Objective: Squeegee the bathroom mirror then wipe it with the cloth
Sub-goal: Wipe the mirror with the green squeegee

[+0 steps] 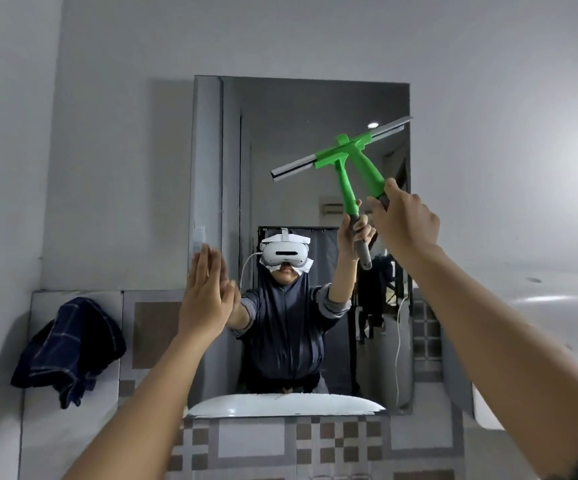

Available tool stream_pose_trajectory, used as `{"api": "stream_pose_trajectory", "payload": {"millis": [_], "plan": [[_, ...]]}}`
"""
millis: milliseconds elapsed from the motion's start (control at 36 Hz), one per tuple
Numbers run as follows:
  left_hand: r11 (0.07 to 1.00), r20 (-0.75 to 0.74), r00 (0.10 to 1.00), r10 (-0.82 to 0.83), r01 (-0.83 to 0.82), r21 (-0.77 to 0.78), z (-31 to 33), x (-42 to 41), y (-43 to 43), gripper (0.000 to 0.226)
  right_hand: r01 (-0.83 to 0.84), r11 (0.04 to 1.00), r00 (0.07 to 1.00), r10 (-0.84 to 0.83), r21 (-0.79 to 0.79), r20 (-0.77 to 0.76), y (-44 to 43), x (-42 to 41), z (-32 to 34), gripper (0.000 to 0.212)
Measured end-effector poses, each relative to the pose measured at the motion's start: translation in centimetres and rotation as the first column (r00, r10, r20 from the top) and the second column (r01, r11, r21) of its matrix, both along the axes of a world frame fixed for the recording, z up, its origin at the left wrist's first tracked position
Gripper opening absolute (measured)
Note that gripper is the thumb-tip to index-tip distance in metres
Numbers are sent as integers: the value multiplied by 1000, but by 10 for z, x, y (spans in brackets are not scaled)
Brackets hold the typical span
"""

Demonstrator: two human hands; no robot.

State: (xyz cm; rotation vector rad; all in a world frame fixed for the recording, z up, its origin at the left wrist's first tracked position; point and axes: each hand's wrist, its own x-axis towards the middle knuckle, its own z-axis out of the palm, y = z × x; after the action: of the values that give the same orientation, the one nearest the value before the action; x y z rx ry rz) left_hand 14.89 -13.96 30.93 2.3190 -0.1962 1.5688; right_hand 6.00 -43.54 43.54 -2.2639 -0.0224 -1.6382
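Head view: the mirror (pixel 301 98) is the landmark, fixed to the grey wall above the sink (pixel 286 405). The right hand (pixel 403 220) is clenched around the grey end of the green squeegee (pixel 343 150) handle. The blade sits tilted over the mirror's upper right part, its right tip near the mirror's right edge; its doubled reflection suggests it is at or very close to the glass, but contact cannot be confirmed. The left hand (pixel 208 292) is released, fingers straight and together, palm held flat at the mirror's lower left edge, grasping nothing. The dark checked cloth (pixel 69 348) is draped over the tiled ledge to the left of the mirror, well apart from both hands and untouched.

Judgement: squeegee stage, early; the wipe is not yet begun. To do this pass well, level the blade, press its full rubber edge evenly on the glass near the mirror's top, then draw straight down in overlapping strips. A tilted blade risks streaks. Keep the left palm off cleaned glass.
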Motion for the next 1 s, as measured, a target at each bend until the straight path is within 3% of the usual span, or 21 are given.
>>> {"api": "stream_pose_trajectory", "payload": {"millis": [222,361,639,778,1000], "plan": [[995,-57,998,-9,15,98,0,7,14,68,-111,979,994,109,173,19,47,-2,-25,26],[990,-56,997,-52,59,127,0,1,17,68,-176,937,984,179,303,18,78,-7,-38,38],[989,-72,996,-45,55,138,-3,-3,15,66,-262,852,961,274,453,41,133,-4,-52,39],[989,-39,997,-60,65,136,-4,-8,15,70,-267,863,960,274,428,47,153,1,-52,42],[983,-27,992,-127,129,128,-7,-21,14,72,-283,932,959,279,229,50,182,3,-49,46]]}}
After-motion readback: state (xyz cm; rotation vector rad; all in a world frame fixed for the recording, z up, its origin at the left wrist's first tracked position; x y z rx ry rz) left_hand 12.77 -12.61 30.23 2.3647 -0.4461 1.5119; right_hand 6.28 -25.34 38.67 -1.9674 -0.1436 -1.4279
